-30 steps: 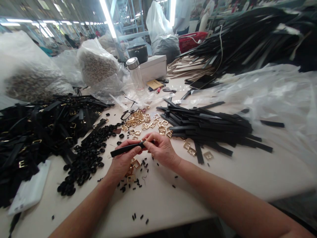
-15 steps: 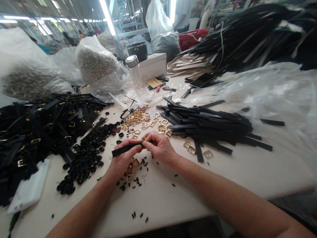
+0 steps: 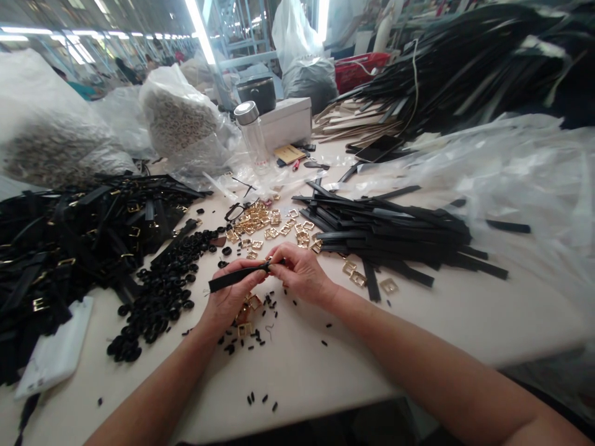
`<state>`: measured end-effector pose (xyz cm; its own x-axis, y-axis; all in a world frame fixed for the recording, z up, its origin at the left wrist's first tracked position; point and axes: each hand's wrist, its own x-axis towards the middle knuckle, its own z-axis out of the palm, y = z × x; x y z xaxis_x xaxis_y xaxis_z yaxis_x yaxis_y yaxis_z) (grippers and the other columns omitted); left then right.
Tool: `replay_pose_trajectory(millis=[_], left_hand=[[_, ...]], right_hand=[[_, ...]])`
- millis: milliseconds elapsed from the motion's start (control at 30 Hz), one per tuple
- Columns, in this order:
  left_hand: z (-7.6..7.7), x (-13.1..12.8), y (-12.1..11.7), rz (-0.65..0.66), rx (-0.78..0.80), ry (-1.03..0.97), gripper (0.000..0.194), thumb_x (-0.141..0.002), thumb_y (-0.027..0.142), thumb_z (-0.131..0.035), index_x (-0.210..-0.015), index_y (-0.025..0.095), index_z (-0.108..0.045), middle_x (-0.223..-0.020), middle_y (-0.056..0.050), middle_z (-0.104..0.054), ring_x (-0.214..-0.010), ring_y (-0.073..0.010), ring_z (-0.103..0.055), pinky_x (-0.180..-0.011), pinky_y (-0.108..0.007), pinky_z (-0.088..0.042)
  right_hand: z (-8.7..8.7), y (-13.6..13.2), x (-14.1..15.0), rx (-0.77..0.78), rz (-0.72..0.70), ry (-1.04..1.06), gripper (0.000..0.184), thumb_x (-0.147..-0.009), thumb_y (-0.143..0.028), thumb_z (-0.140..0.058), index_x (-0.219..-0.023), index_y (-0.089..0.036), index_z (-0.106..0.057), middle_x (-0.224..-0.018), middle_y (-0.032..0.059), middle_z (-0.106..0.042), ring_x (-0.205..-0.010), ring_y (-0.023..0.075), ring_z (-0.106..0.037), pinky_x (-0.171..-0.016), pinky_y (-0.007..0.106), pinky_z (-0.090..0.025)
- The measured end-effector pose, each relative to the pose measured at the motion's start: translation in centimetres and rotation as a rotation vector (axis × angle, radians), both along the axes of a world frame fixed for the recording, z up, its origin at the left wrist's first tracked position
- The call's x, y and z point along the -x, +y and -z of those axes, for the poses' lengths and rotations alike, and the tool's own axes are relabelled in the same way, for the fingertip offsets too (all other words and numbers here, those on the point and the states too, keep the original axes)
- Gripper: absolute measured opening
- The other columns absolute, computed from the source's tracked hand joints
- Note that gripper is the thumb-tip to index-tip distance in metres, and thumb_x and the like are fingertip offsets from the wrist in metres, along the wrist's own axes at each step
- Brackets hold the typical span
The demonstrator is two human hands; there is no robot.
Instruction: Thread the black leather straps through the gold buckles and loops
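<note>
A short black strap (image 3: 232, 279) lies across my left hand (image 3: 235, 294), whose fingers are closed on it. Its far end meets my right hand (image 3: 300, 272), where thumb and fingers pinch at the strap's tip. Whatever small part sits between the fingertips is mostly hidden. Under my left hand lie a few gold buckles (image 3: 245, 329) and small black pieces (image 3: 230, 349). Just beyond both hands is a heap of gold buckles (image 3: 255, 220). Left of them spreads a pile of round black pieces (image 3: 160, 303).
Loose black straps (image 3: 395, 229) are stacked on the right, beside clear plastic sheeting (image 3: 520, 167). Finished-looking buckled straps (image 3: 93, 235) heap up at left, near a white block (image 3: 58, 353). Farther back stand a glass bottle (image 3: 253, 133), a white box (image 3: 288, 121) and filled plastic bags (image 3: 179, 118).
The view has shifted slightly. Both hands keep hold of the strap in nearly the same place, with the right fingers a little changed in pose at its tip.
</note>
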<state>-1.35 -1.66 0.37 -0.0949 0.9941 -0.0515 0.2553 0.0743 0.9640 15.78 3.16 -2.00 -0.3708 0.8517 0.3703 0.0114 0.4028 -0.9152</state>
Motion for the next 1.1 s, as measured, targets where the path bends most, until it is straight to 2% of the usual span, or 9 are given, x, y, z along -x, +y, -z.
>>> replay_pose_trajectory(millis=[167,267,433,767,833,900,1000,1033,1100], left_hand=[[0.0,-0.1,0.1,-0.021,-0.021,-0.014,0.024,-0.075,0.037,-0.076,-0.091,0.019,-0.075,-0.081,-0.003,-0.075,-0.076,-0.0188,-0.068,-0.076,-0.030,-0.054],[0.1,-0.3,0.2,-0.054,-0.029,-0.071,0.025,-0.073,0.035,-0.077,-0.092,0.019,-0.074,-0.083,-0.004,-0.075,-0.075,-0.0189,-0.069,-0.075,-0.031,-0.055],[0.1,-0.4,0.3,-0.036,-0.004,-0.078,0.020,-0.069,0.033,-0.080,-0.084,0.020,-0.076,-0.080,-0.004,-0.076,-0.072,-0.0186,-0.069,-0.071,-0.029,-0.055],[0.1,-0.3,0.1,-0.006,0.011,-0.014,0.018,-0.070,0.032,-0.079,-0.084,0.021,-0.077,-0.077,-0.003,-0.076,-0.073,-0.0182,-0.068,-0.071,-0.028,-0.053],[0.4,-0.3,0.2,-0.020,0.001,-0.056,0.019,-0.072,0.032,-0.078,-0.087,0.021,-0.077,-0.080,-0.003,-0.076,-0.074,-0.0174,-0.068,-0.073,-0.028,-0.052],[0.7,-0.3,0.3,-0.057,-0.019,-0.161,0.020,-0.073,0.032,-0.077,-0.090,0.021,-0.075,-0.084,-0.003,-0.075,-0.074,-0.0162,-0.068,-0.075,-0.028,-0.053],[1.2,-0.2,0.6,-0.116,-0.032,-0.354,0.022,-0.071,0.032,-0.079,-0.089,0.022,-0.073,-0.088,-0.002,-0.075,-0.076,-0.0151,-0.068,-0.076,-0.028,-0.054],[1.3,-0.1,0.7,-0.127,-0.024,-0.399,0.022,-0.070,0.032,-0.079,-0.089,0.022,-0.073,-0.089,-0.002,-0.075,-0.077,-0.0149,-0.068,-0.076,-0.027,-0.054],[1.4,0.0,0.7,-0.132,-0.004,-0.461,0.023,-0.069,0.030,-0.080,-0.089,0.022,-0.072,-0.089,-0.001,-0.074,-0.078,-0.0142,-0.068,-0.076,-0.026,-0.055]], right_hand=[[-0.4,-0.1,-0.2,-0.002,-0.017,0.033,0.015,-0.081,-0.012,-0.062,-0.069,-0.019,-0.056,-0.083,0.0003,-0.063,-0.075,0.0124,-0.057,-0.068,0.024,-0.044],[-0.9,0.0,-0.6,-0.072,-0.009,-0.081,0.015,-0.077,-0.007,-0.061,-0.068,-0.018,-0.057,-0.082,0.0005,-0.063,-0.076,0.0130,-0.057,-0.070,0.025,-0.044],[-1.2,0.3,-0.9,-0.054,0.014,-0.282,0.015,-0.074,-0.006,-0.062,-0.066,-0.018,-0.059,-0.072,-0.0009,-0.061,-0.067,0.0123,-0.054,-0.064,0.025,-0.040],[-0.2,0.1,-0.3,-0.032,-0.013,-0.143,0.019,-0.074,-0.003,-0.059,-0.065,-0.018,-0.053,-0.070,-0.0024,-0.058,-0.067,0.0114,-0.052,-0.064,0.024,-0.040],[0.0,0.0,-0.1,0.021,-0.015,-0.068,0.015,-0.076,-0.007,-0.061,-0.068,-0.019,-0.054,-0.075,-0.0015,-0.061,-0.069,0.0116,-0.055,-0.065,0.024,-0.043],[0.0,-0.1,0.1,0.145,-0.047,0.060,0.009,-0.077,-0.016,-0.065,-0.081,-0.020,-0.058,-0.082,-0.0007,-0.063,-0.070,0.0117,-0.058,-0.064,0.024,-0.046],[-0.3,0.0,0.3,0.368,-0.098,0.245,0.040,-0.071,-0.026,-0.075,-0.107,-0.022,-0.057,-0.092,0.0001,-0.063,-0.066,0.0105,-0.060,-0.057,0.022,-0.047],[-0.4,0.0,0.3,0.426,-0.111,0.278,0.046,-0.069,-0.029,-0.078,-0.109,-0.021,-0.056,-0.092,0.0001,-0.063,-0.064,0.0097,-0.060,-0.054,0.022,-0.046],[-0.6,0.0,0.3,0.506,-0.130,0.306,0.046,-0.066,-0.032,-0.080,-0.106,-0.020,-0.059,-0.084,-0.0011,-0.064,-0.058,0.0082,-0.057,-0.051,0.021,-0.044]])
